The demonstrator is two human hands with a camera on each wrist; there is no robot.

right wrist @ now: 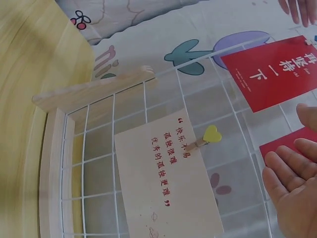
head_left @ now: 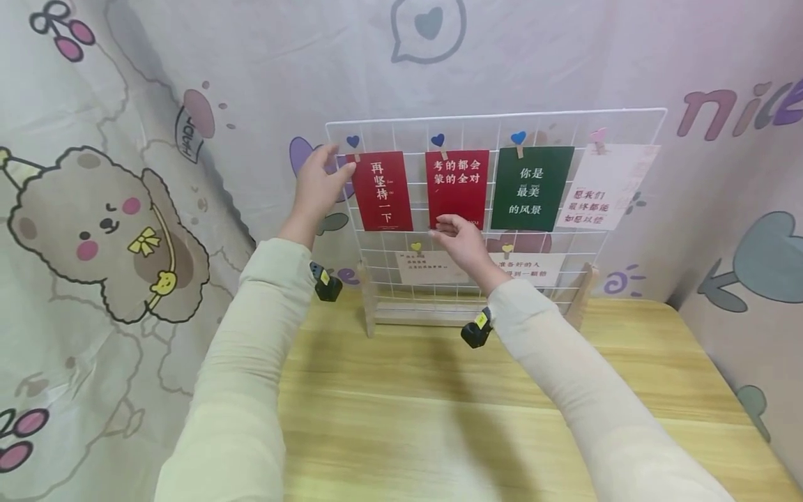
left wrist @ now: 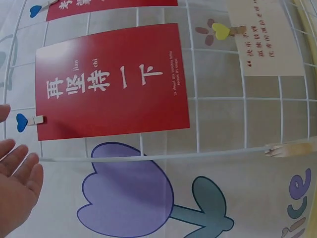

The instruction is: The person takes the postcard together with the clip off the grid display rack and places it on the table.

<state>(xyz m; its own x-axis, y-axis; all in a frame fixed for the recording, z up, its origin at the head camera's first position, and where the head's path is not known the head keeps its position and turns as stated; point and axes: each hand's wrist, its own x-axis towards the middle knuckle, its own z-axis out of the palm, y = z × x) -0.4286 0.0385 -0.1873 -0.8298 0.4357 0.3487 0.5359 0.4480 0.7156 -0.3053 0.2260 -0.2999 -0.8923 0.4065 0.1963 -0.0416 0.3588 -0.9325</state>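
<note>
A person's left hand (head_left: 318, 185), fingers loosely spread, hovers beside a red card (head_left: 395, 195) clipped to a white wire grid (left wrist: 119, 159) on a tabletop (head_left: 376, 418). The right hand (head_left: 465, 244), fingers slightly bent, is near another red card's (head_left: 458, 197) lower edge.

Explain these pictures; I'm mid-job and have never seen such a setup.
No machine: these are a person's bare left hand and right hand. The wide picture comes from a camera worn on the head; the other two come from the wrist cameras. A white wire grid stands on the wood-grain table, bearing six cards held by heart-topped clips. The left hand is beside the leftmost red card, the right by the lower edge of the other red card. Neither seems to hold anything, though touch is hard to judge.
</note>
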